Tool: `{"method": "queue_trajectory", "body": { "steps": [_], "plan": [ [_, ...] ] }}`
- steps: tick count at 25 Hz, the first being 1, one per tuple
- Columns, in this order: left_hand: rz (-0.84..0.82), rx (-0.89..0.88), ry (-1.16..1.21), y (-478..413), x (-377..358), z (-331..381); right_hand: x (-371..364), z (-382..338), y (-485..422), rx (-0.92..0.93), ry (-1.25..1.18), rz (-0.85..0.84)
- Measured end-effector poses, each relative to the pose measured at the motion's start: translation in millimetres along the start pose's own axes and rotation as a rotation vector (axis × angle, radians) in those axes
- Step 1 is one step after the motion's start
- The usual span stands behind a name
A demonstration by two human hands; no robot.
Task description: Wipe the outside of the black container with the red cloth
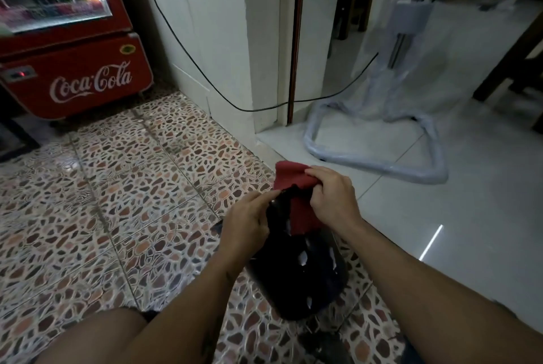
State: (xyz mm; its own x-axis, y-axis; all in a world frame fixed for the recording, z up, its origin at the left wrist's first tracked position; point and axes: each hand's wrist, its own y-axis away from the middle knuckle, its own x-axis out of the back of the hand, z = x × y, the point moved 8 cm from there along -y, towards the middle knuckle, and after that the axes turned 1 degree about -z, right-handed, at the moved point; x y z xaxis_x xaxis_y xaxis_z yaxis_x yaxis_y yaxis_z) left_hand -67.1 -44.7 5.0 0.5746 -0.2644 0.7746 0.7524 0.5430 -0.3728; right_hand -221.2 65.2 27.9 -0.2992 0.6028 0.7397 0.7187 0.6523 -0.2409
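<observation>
The black container (296, 275) is held above the pebble-patterned floor, tilted, with holes in its wall showing light. My left hand (249, 219) grips its upper left edge. The red cloth (296, 190) drapes over the container's top rim and down its side. My right hand (332, 196) pinches the cloth against that rim. Both forearms reach in from the bottom of the head view and cover part of the container.
A red Coca-Cola fridge (73, 78) stands at the far left. A white wall corner (235, 69) with a black cable (205, 81) lies ahead. A plastic-wrapped fan stand (382, 140) sits on white tiles to the right. My knee (97, 337) is at bottom left.
</observation>
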Motion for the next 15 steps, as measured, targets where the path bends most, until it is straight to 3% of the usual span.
{"method": "queue_trajectory", "body": {
  "steps": [7, 9, 12, 15],
  "plan": [
    [-0.049, 0.1, -0.051, 7.0, 5.4, -43.1, -31.0, -8.5, 22.6, -0.195, -0.115, -0.122],
    [-0.057, 0.133, -0.035, 6.5, 4.5, -56.7, -42.4, -15.1, 23.5, -0.154, -0.092, -0.187],
    [-0.062, 0.18, -0.03, 9.8, 1.5, -74.6, -84.4, -23.5, 44.9, -0.016, 0.124, -0.476],
    [-0.123, 0.176, -0.069, 9.8, -6.3, -81.2, -107.9, -28.8, 60.2, 0.179, 0.304, -0.528]
  ]
}}
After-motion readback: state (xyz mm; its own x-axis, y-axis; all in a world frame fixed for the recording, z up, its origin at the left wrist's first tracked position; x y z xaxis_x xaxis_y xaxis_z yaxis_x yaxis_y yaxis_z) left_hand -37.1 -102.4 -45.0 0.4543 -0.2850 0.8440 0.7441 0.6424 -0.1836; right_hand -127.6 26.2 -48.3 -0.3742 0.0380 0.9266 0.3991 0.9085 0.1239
